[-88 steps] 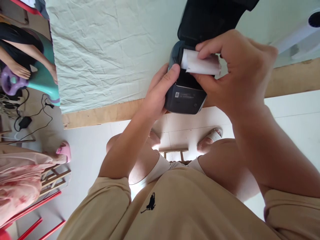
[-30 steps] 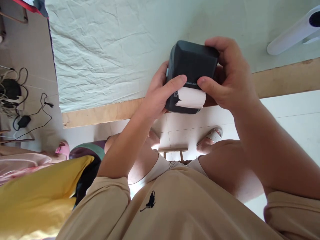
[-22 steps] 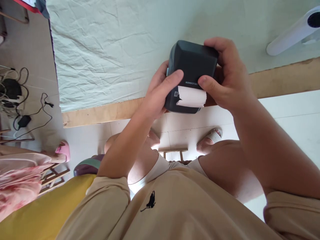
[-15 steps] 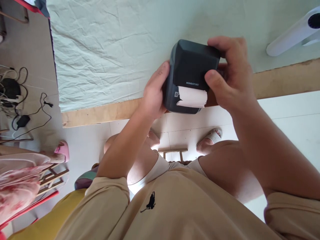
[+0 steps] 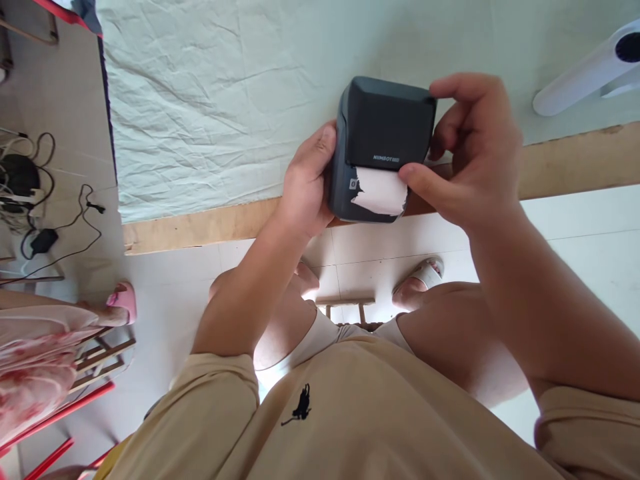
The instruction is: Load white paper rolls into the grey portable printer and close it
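Pale tiled floor (image 5: 575, 240) lies under the seated person, whose knees and sandals show nearest to the camera, below a beige shirt. Just above the knees, both hands hold a small dark label printer (image 5: 383, 143) at the near wooden edge of the table (image 5: 210, 227).

The left hand (image 5: 307, 183) is wrapped against the printer's left side, fingers closed on the body, so the device seems steadied from this side. The right hand (image 5: 475, 157) meets it from the right: the thumb presses at the corner of the white paper strip (image 5: 381, 193) that comes out of the front slot, and the index finger is curled over the top right corner of the lid. This grip probably keeps the paper flat and the lid down.

Farther on, a wrinkled pale green cloth (image 5: 210, 100) covers the table. At far right lies a white tube-shaped device (image 5: 585, 67). At left, black cables (image 5: 50, 227) lie on the floor, and another person's foot in a pink slipper (image 5: 123, 300) rests near a red chair frame.
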Available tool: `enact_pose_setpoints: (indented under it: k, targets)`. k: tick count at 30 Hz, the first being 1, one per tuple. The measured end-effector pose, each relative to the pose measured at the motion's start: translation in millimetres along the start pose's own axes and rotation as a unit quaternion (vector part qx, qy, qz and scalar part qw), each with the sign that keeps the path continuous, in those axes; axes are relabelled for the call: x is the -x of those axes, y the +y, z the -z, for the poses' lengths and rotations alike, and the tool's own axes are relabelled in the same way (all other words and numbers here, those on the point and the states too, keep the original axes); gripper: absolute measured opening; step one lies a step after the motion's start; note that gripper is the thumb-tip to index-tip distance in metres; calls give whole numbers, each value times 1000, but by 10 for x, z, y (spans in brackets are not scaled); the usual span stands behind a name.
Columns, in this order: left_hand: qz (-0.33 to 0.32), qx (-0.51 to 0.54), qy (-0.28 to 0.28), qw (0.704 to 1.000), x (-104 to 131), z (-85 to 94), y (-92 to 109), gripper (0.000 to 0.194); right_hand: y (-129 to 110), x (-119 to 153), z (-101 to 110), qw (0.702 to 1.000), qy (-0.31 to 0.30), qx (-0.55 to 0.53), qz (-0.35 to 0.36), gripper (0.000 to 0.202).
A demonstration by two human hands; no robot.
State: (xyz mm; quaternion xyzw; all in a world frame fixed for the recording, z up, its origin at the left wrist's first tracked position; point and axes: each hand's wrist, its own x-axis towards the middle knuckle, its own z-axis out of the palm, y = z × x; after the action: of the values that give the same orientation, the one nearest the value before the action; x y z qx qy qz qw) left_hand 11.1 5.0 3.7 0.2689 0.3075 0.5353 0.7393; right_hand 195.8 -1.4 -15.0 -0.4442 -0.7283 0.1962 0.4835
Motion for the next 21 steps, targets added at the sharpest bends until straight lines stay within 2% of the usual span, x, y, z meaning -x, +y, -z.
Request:
enact_pose_setpoints:
  k: [3, 5, 7, 8, 10, 12, 14, 16, 18, 21]
  targets:
    - [-6, -3, -10, 1000, -6, 10, -12, 20, -209, -58, 2, 999, 50, -15, -3, 27]
    - [-11, -9, -11, 1000, -17, 21, -19, 24, -323, -118, -2, 993, 114, -33, -3, 11]
    - [-12, -8, -7, 1000, -27, 38, -22, 28, -382, -180, -6, 986, 163, -33, -8, 8]
    - [-6, -10, -8, 1000, -29, 49, -21, 29, -392, -207, -6, 986, 168, -22, -9, 7]
    - [12, -21, -19, 1000, -23, 71, -17, 29, -392, -249, -1, 991, 127, 38, -8, 7]
    - [29, -31, -34, 999, -5, 83, -8, 27, -395, -276, 15, 987, 42, 153, -13, 7]
    - [39, -35, -48, 997, 21, 75, 6, 28, -421, -291, 40, 961, -44, 271, -42, 7]
    - [50, -34, -53, 997, 48, 39, 27, 33, -458, -295, 74, 932, -91, 345, -71, 11]
    - [59, -44, -34, 997, 71, -20, 51, 31, -477, -293, 111, 917, -118, 373, -74, 20]
    - [59, -69, 19, 996, 93, -106, 78, 26, -453, -292, 154, 919, -160, 360, -36, 30]
